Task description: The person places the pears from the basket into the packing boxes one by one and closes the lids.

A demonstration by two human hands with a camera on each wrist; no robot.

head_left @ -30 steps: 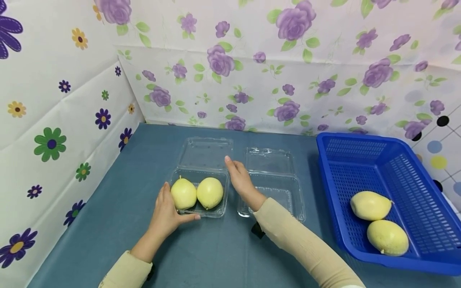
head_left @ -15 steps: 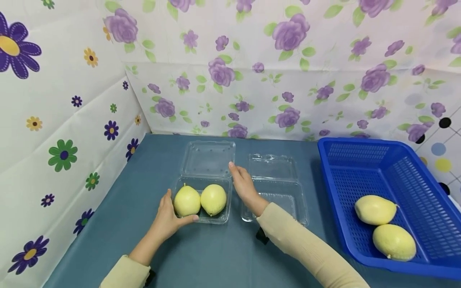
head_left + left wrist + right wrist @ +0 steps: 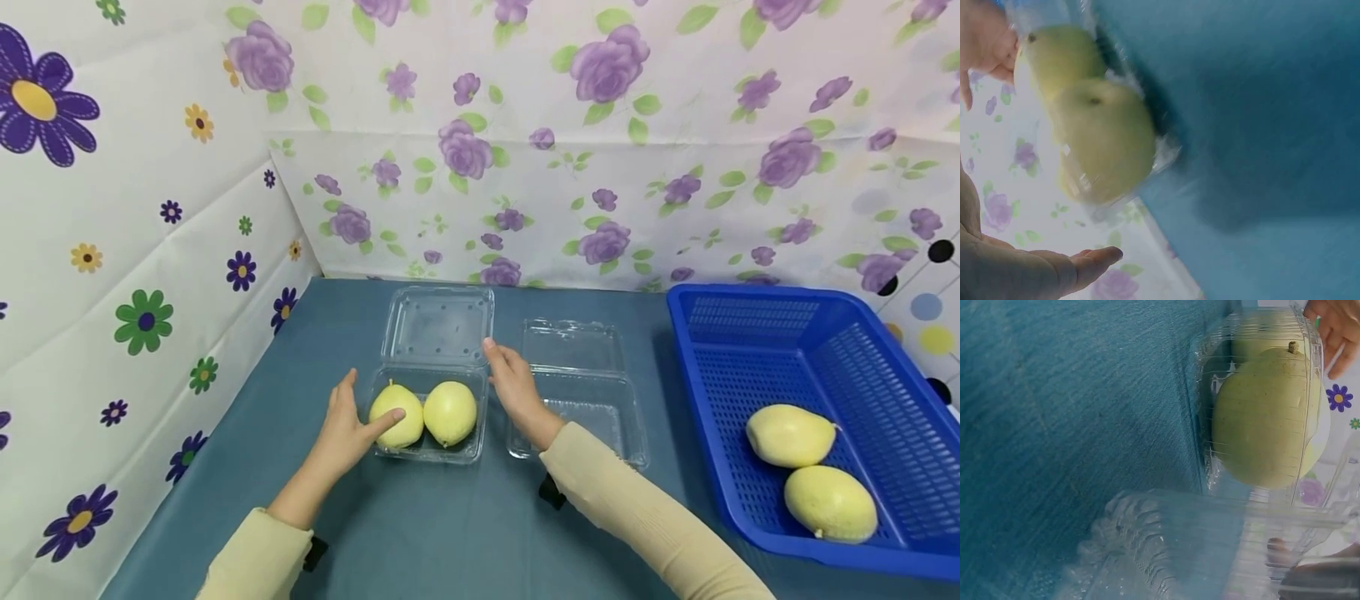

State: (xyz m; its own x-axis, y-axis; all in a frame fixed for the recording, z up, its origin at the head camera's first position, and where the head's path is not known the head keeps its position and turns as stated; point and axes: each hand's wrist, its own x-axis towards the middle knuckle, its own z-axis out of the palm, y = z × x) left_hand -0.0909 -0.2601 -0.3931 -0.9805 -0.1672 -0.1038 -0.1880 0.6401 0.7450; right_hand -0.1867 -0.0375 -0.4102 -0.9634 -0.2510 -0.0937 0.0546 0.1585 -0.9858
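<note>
Two pale yellow pears sit side by side in the base of a clear plastic clamshell box, its lid folded back behind. My left hand is at the box's left side with fingers spread and holds nothing; its thumb overlaps the left pear in the head view. In the left wrist view the thumb and fingers stand apart from the fruit. My right hand is at the right rear corner of this box, by the hinge, fingers extended, thumb pointing up near the lid's edge.
A second clear clamshell box, lid back, lies just right, partly behind my right wrist. Further right, a blue plastic basket holds two more pears. Flowered sheets rise behind the blue-grey table.
My left thumb has lifted off the box's front rim and swung up over the left pear, the hand opening wider. My right hand stays near the hinge. The head view has shifted slightly.
</note>
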